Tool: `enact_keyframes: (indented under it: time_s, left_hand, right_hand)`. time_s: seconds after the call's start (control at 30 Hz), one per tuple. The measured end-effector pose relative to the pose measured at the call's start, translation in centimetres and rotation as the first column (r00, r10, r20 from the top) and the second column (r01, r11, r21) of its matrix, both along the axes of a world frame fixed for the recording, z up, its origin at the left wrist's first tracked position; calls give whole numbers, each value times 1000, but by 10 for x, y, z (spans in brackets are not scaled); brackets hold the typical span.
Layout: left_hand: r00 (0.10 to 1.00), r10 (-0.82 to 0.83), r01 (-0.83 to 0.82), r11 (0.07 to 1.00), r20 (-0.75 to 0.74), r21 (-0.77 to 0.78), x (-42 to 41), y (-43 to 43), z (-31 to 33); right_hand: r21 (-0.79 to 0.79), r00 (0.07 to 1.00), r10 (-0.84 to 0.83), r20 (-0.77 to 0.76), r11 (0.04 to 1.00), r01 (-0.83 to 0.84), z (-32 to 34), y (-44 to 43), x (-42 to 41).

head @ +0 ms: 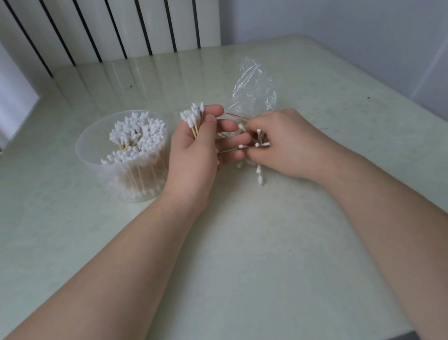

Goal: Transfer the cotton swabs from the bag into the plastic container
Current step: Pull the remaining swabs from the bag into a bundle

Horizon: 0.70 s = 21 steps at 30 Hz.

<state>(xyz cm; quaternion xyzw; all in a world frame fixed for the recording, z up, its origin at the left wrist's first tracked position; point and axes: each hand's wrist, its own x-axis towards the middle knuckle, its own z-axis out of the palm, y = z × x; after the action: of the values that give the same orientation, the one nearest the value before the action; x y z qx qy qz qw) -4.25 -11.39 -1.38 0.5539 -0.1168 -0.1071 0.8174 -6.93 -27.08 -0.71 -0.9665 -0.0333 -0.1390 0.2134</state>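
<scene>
Collecting a fistful, probably to tip in together, the left hand curls round an upright bundle beside the well-filled container; the right hand pinches loose swabs at the bag mouth.

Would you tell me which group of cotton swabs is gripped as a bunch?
The bunch in the left hand; swabs at the right hand splay loosely, those in the container stand unheld.

Gripping a swab bundle in the left hand, cotton tips above the fingertips. Pinching loose swabs in the right hand, clear bag just beyond the fingers. Swab-filled plastic container left of the left fingers
</scene>
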Motion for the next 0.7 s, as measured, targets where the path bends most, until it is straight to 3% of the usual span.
enact_keyframes:
  time_s: [0.17,0.5,0.7]
  left_hand:
    - [996,56,-55,998,-67,24,8,1,-4]
    - [994,58,-54,997,-88,49,8,2,-3]
    - [995,59,-56,998,-85,38,7,1,-4]
  right_hand:
    - [32,999,-16,-31,999,17,-1,-3,-3]
    - [18,981,124,-147,992,-123,-1,-7,-5]
    - [-102,991,128,-42,986,-132,-3,-7,-2]
